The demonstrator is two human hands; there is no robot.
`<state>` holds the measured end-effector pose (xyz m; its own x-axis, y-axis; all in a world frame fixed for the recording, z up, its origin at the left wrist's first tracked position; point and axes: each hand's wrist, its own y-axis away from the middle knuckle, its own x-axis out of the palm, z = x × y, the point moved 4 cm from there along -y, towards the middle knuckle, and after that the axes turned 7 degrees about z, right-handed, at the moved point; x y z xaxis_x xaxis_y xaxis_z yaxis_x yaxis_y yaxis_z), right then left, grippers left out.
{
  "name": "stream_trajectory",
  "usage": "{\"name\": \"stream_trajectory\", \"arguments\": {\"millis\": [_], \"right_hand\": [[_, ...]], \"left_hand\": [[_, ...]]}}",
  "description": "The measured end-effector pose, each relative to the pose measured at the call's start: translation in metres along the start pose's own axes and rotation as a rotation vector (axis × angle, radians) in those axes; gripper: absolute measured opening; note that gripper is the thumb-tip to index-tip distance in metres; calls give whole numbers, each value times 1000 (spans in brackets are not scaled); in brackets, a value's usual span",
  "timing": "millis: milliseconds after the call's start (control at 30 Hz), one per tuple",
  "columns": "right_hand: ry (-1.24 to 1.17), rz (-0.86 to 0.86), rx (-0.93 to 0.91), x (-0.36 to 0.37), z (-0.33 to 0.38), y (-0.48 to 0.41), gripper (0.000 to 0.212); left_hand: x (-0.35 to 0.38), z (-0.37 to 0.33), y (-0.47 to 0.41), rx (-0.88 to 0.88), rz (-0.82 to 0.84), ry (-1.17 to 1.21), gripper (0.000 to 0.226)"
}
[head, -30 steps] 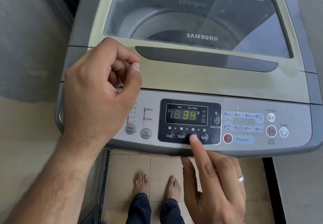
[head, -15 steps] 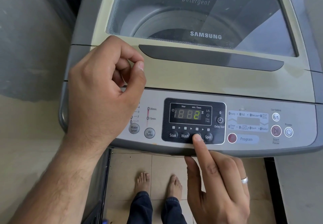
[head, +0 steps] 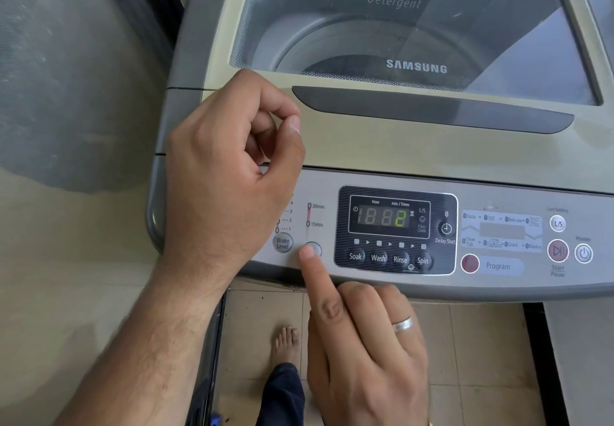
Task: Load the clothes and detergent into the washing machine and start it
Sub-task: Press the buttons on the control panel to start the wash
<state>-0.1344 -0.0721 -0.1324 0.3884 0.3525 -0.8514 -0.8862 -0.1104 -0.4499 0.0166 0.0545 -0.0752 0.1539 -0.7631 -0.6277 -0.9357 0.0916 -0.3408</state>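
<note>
1. Head view: the washer [head: 382, 146] fills the frame, its glass lid [head: 415, 27] closed, with a dark mass dimly visible in the drum.
2. The left hand [head: 229, 173] hovers over the panel's left end, loosely curled, thumb near forefinger, holding nothing.
3. The right hand [head: 362, 342] has its forefinger extended, the tip on the round button [head: 314, 249] beside Water Level; the other fingers are folded, empty.
4. The display [head: 388, 216] shows a green 2.
</note>
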Motion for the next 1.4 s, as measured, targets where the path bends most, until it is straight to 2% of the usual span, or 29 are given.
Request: {"name": "stream_trajectory", "arguments": {"millis": [233,467,700,1267,1400], "right_hand": [[10,14,10,1,2,-4,60],[25,41,8,-4,12,-14,46],[102,66,40,-3,25,-20,52],[131,45,31,2,33,-17,52],[128,50,39,3,34,-19,47]], "left_hand": [[-4,1,-1,4,-7,-3,8],[-8,1,1,-2,-12,4,8],[-14,5,5,-5,-16,13,9],[-21,12,9,-21,-19,-12,9],[-19,11,7,-19,-13,-16,9]]}}
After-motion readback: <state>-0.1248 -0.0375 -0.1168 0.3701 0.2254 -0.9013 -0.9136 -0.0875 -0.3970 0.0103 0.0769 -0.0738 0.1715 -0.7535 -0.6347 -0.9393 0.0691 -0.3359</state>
